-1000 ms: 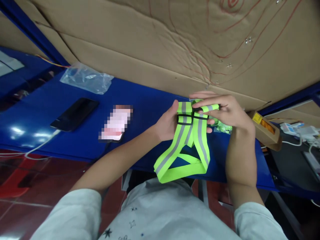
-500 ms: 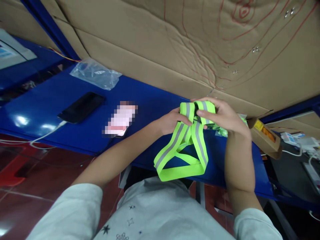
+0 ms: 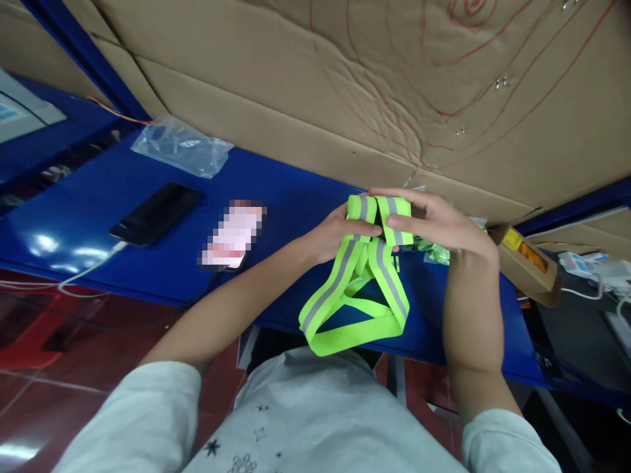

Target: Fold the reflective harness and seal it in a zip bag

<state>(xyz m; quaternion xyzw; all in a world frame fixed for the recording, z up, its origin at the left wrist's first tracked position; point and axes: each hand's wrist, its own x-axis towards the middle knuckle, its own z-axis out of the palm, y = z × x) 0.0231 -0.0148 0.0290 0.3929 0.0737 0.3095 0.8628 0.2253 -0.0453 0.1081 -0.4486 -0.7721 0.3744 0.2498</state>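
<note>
Neon straps (image 3: pixel 388 279) cover part of the left hand (image 3: pixel 331 235) and right hand (image 3: pixel 438 217).
From here, the phone screen (image 3: pixel 234 236) is blurred to squares, the right wrist (image 3: pixel 474 253) masks some of the green bundle (image 3: pixel 436 251), and a red object (image 3: pixel 34 341) runs off leftward.

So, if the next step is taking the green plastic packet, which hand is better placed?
Probably the right hand: the green plastic packet lies close to it. The left hand is farther; both hold the reflective strap.
</note>
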